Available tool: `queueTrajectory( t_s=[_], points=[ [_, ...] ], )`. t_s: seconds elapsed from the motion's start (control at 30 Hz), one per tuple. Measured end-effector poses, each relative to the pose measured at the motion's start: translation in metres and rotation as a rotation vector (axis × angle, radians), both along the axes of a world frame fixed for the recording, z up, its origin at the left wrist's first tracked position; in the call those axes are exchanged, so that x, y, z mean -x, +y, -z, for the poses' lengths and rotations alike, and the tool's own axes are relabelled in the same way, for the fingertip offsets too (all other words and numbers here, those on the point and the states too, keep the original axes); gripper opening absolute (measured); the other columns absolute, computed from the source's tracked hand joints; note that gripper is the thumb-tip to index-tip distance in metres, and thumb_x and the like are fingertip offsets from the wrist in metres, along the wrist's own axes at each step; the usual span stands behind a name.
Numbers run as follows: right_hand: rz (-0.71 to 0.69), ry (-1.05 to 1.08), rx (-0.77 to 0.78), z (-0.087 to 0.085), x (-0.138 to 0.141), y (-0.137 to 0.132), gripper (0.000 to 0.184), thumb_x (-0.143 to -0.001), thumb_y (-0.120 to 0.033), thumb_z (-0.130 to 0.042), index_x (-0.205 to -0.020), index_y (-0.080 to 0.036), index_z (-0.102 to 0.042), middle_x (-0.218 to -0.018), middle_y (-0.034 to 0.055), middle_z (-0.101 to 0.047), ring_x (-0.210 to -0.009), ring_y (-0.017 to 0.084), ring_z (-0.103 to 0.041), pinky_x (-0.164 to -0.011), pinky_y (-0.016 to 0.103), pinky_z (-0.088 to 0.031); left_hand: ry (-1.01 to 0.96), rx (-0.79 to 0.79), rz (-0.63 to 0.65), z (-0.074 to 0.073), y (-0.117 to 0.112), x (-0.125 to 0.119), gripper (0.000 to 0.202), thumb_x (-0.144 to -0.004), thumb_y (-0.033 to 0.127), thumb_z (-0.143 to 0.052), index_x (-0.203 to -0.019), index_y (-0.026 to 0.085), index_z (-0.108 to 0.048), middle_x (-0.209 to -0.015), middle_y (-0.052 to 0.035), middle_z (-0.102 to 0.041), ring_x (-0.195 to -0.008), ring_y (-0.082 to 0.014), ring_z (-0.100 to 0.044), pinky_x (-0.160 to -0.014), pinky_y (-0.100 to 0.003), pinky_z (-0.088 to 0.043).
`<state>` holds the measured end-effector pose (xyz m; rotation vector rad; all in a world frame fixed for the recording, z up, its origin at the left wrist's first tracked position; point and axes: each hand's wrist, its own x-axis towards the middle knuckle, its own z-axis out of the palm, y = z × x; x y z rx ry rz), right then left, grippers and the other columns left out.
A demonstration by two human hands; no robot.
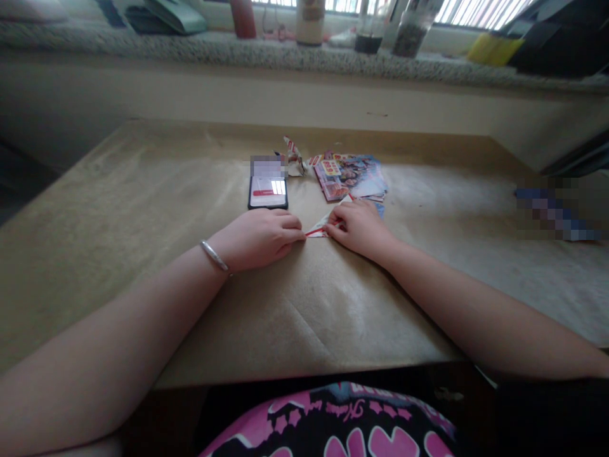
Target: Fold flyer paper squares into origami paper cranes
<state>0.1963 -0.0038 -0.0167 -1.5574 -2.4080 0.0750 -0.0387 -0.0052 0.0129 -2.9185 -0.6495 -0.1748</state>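
Note:
A small folded piece of paper (318, 227), white with a red edge and printed marks, lies on the table between my hands. My left hand (266, 238), with a silver bangle at the wrist, pinches its left corner with the fingertips. On the other side my right hand (358, 223) has its fingers curled on the paper and covers part of it. Just beyond my left hand lies a phone (268, 190) with its screen lit. Past my right hand is a stack of colourful printed leaflets (354, 178).
Two crumpled paper pieces (295, 162) lie between the phone and the leaflets. A blue printed item (556, 212) is at the table's right side. Several jars and bottles, including a dark-filled jar (413, 32), stand on the stone windowsill (214, 51) behind the table (143, 209).

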Motion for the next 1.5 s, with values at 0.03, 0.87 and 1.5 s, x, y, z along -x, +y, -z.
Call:
queueTrajectory(
  t_s=[0.03,0.87,1.5],
  points=[
    [-0.001,0.003,0.000,0.000,0.000,-0.001,0.019,-0.085,-0.035,-0.057,-0.083,-0.019,-0.068,-0.089,0.0082,-0.072,-0.088,0.026,-0.058,-0.080,0.038,-0.035,-0.005,0.008,-0.004,0.000,0.000,0.000,0.029,-0.089,0.017,-0.048,-0.107,0.021,-0.070,-0.096,-0.0051,-0.069,-0.088,-0.0169,-0.063,-0.075,-0.027,-0.049],
    [-0.002,0.030,-0.019,0.000,0.001,-0.002,0.020,-0.085,-0.036,-0.057,-0.081,-0.020,-0.067,-0.092,0.0089,-0.071,-0.090,0.026,-0.058,-0.082,0.038,-0.035,-0.114,0.036,0.020,0.009,0.002,0.001,0.031,-0.090,0.017,-0.044,-0.111,0.017,-0.066,-0.109,-0.0069,-0.071,-0.098,-0.0183,-0.063,-0.086,-0.029,-0.052],
    [-0.024,0.036,-0.012,0.003,0.002,0.003,0.019,-0.084,-0.032,-0.055,-0.082,-0.018,-0.068,-0.088,0.0090,-0.072,-0.086,0.025,-0.060,-0.077,0.035,-0.037,-0.047,-0.058,0.045,0.007,0.000,-0.004,0.031,-0.091,0.017,-0.044,-0.112,0.017,-0.067,-0.102,-0.0064,-0.070,-0.092,-0.0196,-0.062,-0.079,-0.030,-0.052]
  ],
)
